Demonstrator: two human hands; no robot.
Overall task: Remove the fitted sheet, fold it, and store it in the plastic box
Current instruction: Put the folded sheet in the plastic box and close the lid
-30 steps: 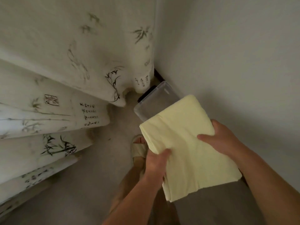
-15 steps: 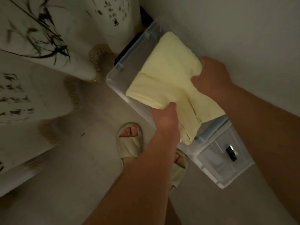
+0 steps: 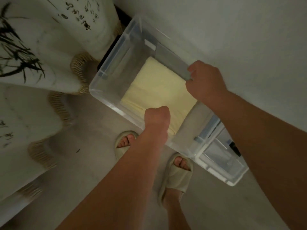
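Folded fitted sheet (image 3: 159, 90), held above the plastic box (image 3: 99, 95) half a second ago, now lies inside it at frame centre; left hand (image 3: 157, 117) curled, hold unclear; right hand (image 3: 206, 82) grips far rim; storing looks nearly complete.

the plastic box (image 3: 106, 98) stands open-topped between the wall (image 3: 232, 30) and fringed fabric (image 3: 54, 52) hanging just beside it.
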